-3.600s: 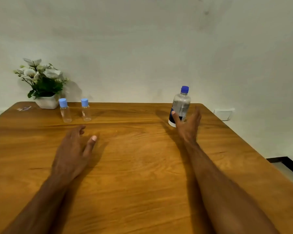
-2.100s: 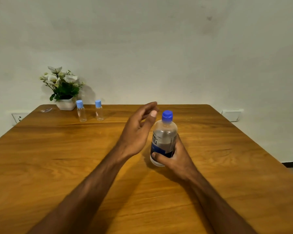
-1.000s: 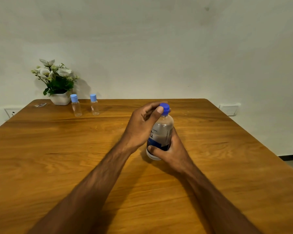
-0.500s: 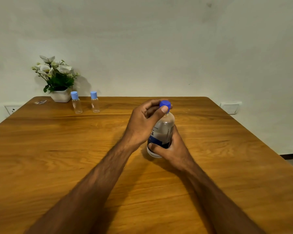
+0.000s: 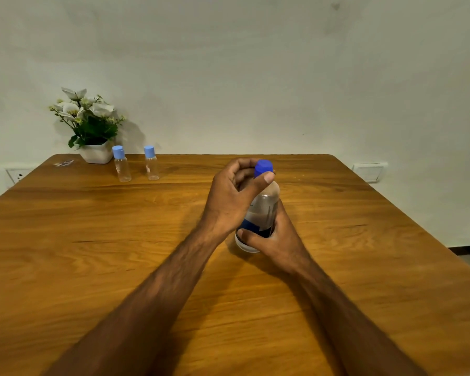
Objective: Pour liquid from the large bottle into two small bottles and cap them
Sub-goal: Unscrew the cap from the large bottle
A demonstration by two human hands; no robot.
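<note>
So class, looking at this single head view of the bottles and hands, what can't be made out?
- Large bottle label text: covered by the left hand and right hand.
- Whether the blue cap is loosened: the left fingers hide its base.
- Whether the two small bottles hold anything: too small.
- Item at the table's far left corner: too small.

Nothing here can be read — the blue-and-white label on the large bottle I'm holding is mostly covered by my hands, and the bit of print that peeks out is too small and blurred.
</note>
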